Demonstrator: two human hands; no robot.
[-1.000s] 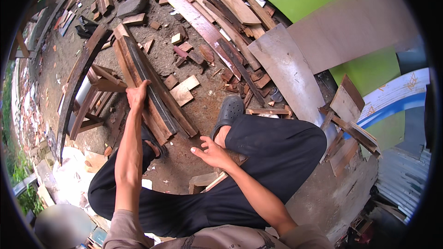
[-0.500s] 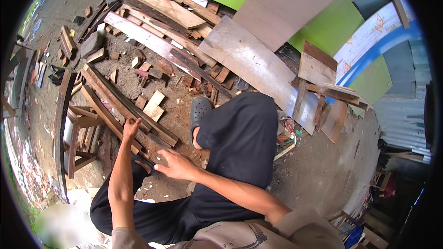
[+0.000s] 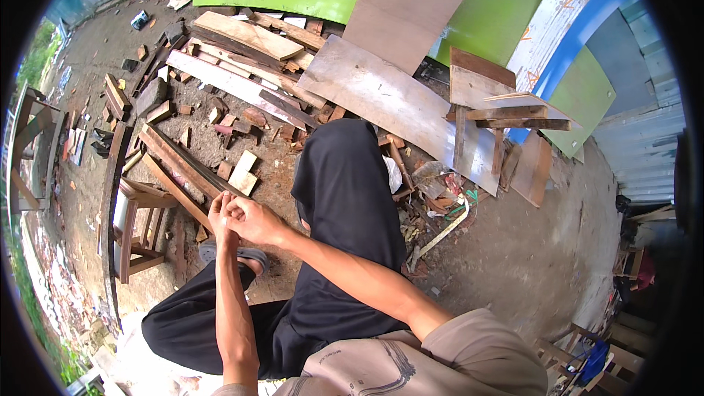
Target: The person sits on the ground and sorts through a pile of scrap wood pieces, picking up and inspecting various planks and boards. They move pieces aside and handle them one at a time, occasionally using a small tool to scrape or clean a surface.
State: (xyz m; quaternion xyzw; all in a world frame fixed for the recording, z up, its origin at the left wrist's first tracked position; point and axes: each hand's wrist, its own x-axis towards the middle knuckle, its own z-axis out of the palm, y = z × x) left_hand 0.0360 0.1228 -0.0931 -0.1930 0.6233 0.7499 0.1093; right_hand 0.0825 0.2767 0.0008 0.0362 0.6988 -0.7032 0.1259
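In front of my lap the two hands meet over the near ends of long wooden strips. My left hand (image 3: 220, 213) has its fingers closed and raised. My right hand (image 3: 253, 221) presses against it, its fingers curled together in a pinch. Anything between the fingers is too small or hidden to make out. The nearest pieces are a dark-edged wooden strip (image 3: 176, 155) and a thinner, paler strip (image 3: 174, 189) beside it, both slanting away to the far left. Whether either hand touches them I cannot tell.
A small wooden frame (image 3: 139, 231) stands left, beside a long dark board (image 3: 114, 205). Ahead lies a pile of planks (image 3: 246, 35) amid scattered offcuts. A wide metallic-looking sheet (image 3: 396, 99) and a makeshift wooden stand (image 3: 488, 106) are at right, with debris (image 3: 440, 191) nearer.
My right hand has moved left and forward to meet the left hand, its spread fingers now curled. The view has shifted, and my bent right knee stands farther forward in it.
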